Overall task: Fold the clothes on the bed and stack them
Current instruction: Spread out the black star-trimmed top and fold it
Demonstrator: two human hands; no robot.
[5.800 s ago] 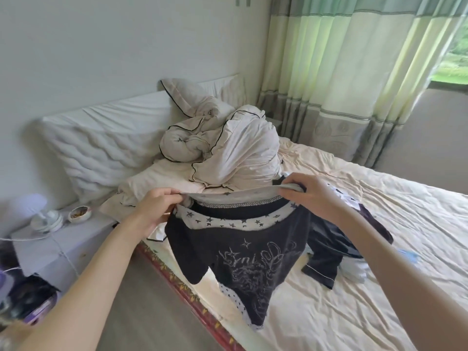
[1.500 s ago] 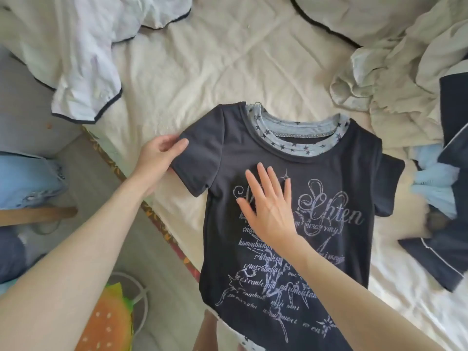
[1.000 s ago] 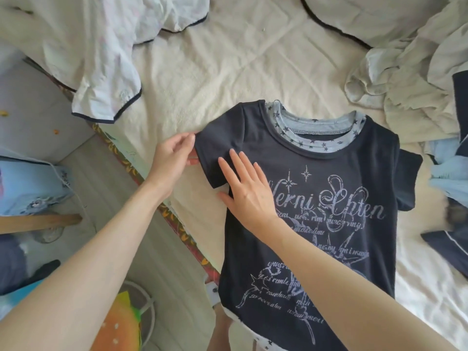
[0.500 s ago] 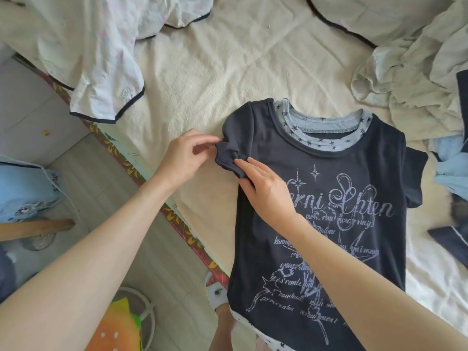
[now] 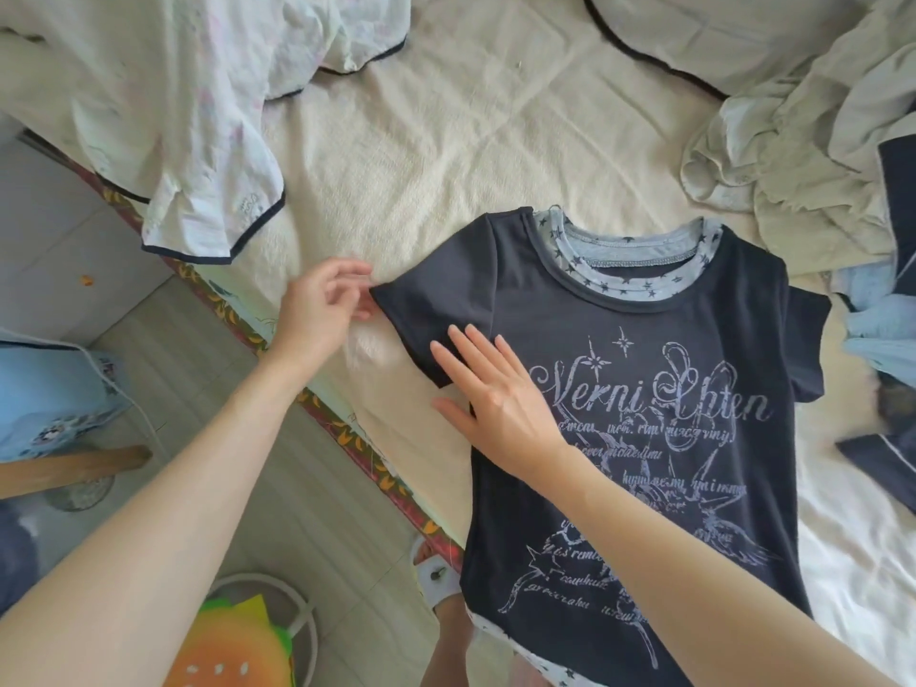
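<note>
Soft, light tee (image 5: 644, 369) is pressed flat by open right hand (image 5: 495, 394), sleeve tip pinched by left hand (image 5: 322, 309); best gripped at 2 shoulder seams

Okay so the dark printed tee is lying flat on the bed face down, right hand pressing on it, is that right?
Not quite: the head view shows the tee lying face up, its print showing. It does lie flat on the bed, with the right hand pressing on it.

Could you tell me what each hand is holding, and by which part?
The left hand pinches the T-shirt at its sleeve hem; the right hand only presses flat on it.
</note>
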